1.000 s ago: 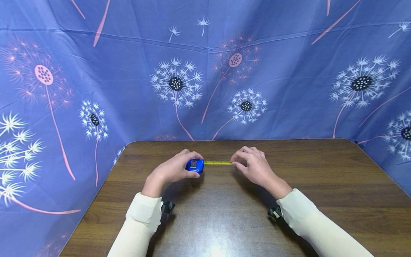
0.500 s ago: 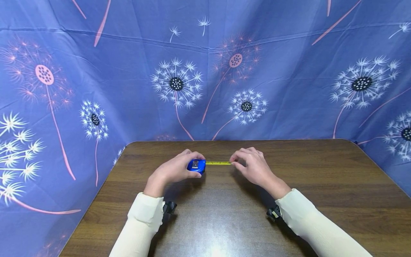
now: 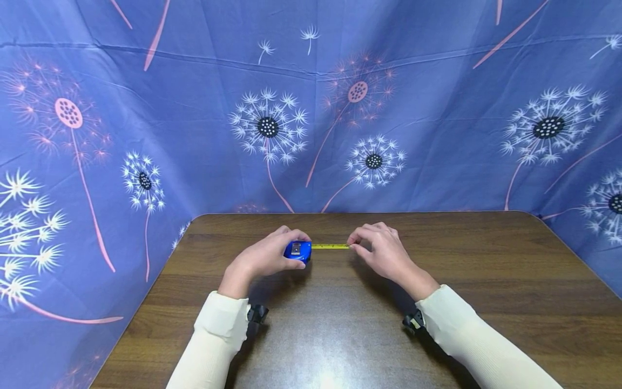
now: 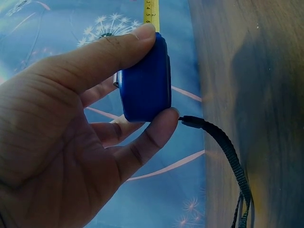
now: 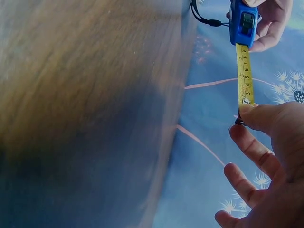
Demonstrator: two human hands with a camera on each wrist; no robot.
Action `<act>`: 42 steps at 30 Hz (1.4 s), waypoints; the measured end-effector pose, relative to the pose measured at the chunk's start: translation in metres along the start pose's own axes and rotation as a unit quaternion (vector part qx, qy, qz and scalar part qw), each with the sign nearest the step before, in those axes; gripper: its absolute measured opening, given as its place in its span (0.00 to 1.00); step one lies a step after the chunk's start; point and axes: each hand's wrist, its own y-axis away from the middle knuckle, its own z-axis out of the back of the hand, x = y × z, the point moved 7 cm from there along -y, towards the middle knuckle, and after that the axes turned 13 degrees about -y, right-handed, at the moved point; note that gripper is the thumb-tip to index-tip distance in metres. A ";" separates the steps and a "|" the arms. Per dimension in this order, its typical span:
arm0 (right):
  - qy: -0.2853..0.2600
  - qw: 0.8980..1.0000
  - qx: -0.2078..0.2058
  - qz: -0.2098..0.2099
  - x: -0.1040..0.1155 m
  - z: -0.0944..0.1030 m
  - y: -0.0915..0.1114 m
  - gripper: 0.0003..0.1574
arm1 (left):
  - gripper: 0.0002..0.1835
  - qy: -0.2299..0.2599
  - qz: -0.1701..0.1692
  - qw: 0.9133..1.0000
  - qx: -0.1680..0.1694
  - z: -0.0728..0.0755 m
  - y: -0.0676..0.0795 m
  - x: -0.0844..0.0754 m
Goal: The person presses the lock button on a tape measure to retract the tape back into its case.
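Note:
My left hand (image 3: 264, 255) grips a blue tape measure (image 3: 298, 252) between thumb and fingers, above the wooden table. In the left wrist view the thumb lies along one end of the blue case (image 4: 145, 85) and a finger supports the other end. A black wrist strap (image 4: 221, 137) dangles from the case. A short length of yellow blade (image 3: 330, 246) runs straight out of it to the right. My right hand (image 3: 384, 249) pinches the blade's hooked end between thumb and forefinger; its other fingers are spread apart in the right wrist view, near the metal hook (image 5: 240, 120).
The brown wooden table (image 3: 330, 329) spreads beneath both hands. A blue cloth (image 3: 311, 124) with dandelion prints hangs behind the table's far edge and along its sides. Small black devices (image 3: 257, 313) sit at the sleeve cuffs.
My left hand has shifted slightly right with the tape measure, so the exposed blade is a little shorter. The right hand has stayed nearly in place, still pinching the end.

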 end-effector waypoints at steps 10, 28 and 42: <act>-0.005 1.000 0.000 0.008 0.002 -0.006 -0.002 0.09 | 0.27 0.006 -0.011 1.000 -0.002 -0.003 -0.005 -0.005; -0.007 1.000 0.005 0.000 0.004 -0.008 -0.004 0.08 | 0.28 0.006 -0.004 1.000 0.004 -0.004 -0.009 -0.010; -0.004 1.000 0.006 -0.003 0.002 -0.009 -0.004 0.08 | 0.28 0.002 0.003 1.000 0.001 -0.004 -0.009 -0.010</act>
